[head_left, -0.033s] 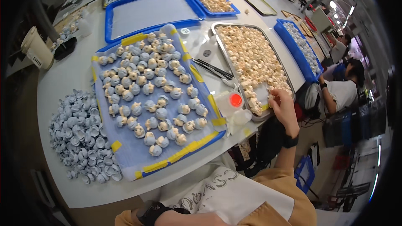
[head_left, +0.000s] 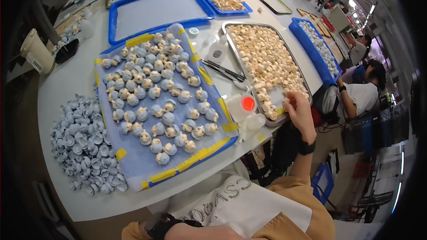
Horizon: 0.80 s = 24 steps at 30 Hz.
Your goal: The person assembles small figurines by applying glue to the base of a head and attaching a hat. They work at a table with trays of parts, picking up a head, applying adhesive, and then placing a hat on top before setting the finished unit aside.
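My right hand (head_left: 300,114) is at the near right corner of a metal tray (head_left: 307,90) full of small cream-coloured doll heads (head_left: 262,53). Its thumb and fingers are bent together beside the heads; what they pinch, if anything, is hidden. My left hand (head_left: 200,231) is low at the bottom edge, past a black watch, its fingers out of sight. In front of me lies a paper-lined blue tray (head_left: 178,169), edged with yellow tape. Several doll heads with pale blue caps (head_left: 169,118) stand on it. Left of it is a heap of loose blue cap shells (head_left: 89,151).
Between the trays are black tweezers (head_left: 222,70), a white bottle (head_left: 218,51) and a red-topped jar (head_left: 247,103). A blue tray with a white liner (head_left: 160,13) lies behind. A beige cup (head_left: 38,51) stands far left. Another person (head_left: 356,95) sits at the right.
The whole view has shifted slightly, so the table and trays appear a little further left and up. My right hand stays at the metal tray's corner, with its fingers scarcely changed.
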Each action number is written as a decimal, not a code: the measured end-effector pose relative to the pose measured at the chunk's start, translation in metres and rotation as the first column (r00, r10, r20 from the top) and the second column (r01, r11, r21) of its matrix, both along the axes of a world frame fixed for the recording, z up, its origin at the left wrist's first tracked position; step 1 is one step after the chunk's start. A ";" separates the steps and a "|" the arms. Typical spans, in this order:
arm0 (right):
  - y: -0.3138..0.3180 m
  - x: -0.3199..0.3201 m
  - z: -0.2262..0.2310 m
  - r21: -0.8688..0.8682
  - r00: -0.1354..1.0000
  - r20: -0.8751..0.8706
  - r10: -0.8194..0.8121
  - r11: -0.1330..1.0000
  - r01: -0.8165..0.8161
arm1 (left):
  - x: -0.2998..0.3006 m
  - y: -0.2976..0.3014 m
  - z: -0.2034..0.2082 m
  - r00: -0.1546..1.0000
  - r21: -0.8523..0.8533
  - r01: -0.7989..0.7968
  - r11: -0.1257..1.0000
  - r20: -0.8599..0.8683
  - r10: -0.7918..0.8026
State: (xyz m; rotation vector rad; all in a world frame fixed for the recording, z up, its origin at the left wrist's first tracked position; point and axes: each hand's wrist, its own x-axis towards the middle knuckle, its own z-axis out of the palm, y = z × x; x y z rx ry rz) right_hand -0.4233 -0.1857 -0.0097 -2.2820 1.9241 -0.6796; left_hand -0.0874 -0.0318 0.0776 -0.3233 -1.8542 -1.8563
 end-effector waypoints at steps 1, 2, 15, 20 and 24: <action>0.001 -0.003 -0.005 -0.035 0.999 0.042 -0.005 0.999 0.007 | -0.005 0.001 0.000 1.000 0.019 0.004 1.000 -0.015 -0.004; 0.001 -0.003 -0.003 0.008 0.999 0.033 -0.017 1.000 0.017 | -0.007 0.001 0.001 1.000 0.023 0.002 1.000 -0.014 -0.002; 0.041 0.073 0.044 -0.185 0.855 0.506 0.110 0.983 -0.017 | 0.038 0.011 -0.038 0.509 0.767 -0.594 0.242 0.125 0.851; 0.082 0.144 0.067 -0.090 0.466 0.721 0.513 0.736 -0.671 | 0.038 0.002 -0.028 0.609 0.880 -0.439 -0.182 0.440 0.660; 0.082 0.186 0.052 -0.255 0.284 0.688 0.668 0.588 -0.768 | 0.049 0.001 -0.054 0.901 0.882 -0.406 0.240 0.343 0.266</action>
